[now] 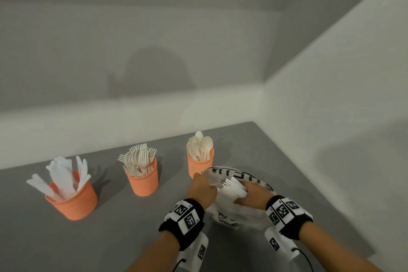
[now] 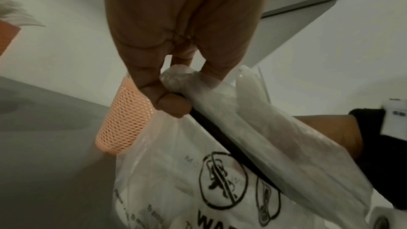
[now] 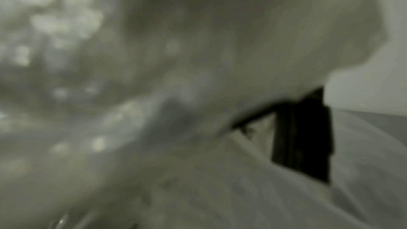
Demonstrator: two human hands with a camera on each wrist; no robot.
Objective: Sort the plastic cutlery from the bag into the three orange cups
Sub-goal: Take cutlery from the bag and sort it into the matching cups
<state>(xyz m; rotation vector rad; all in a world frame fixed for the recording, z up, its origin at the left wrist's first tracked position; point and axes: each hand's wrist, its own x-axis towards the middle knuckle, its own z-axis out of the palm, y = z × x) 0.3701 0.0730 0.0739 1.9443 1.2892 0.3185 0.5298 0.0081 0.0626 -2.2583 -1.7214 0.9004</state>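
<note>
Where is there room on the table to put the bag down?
Bare grey table lies in front of the knife cup and fork cup, left of the left hand. It is crowded near the spoon cup, where the bag sits.

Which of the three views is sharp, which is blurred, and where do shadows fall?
Head view: mostly sharp, a large soft shadow on the wall behind the cups. Left wrist view: fairly clear, left hand pinching the bag. Right wrist view: heavily blurred, nothing identifiable.
</note>
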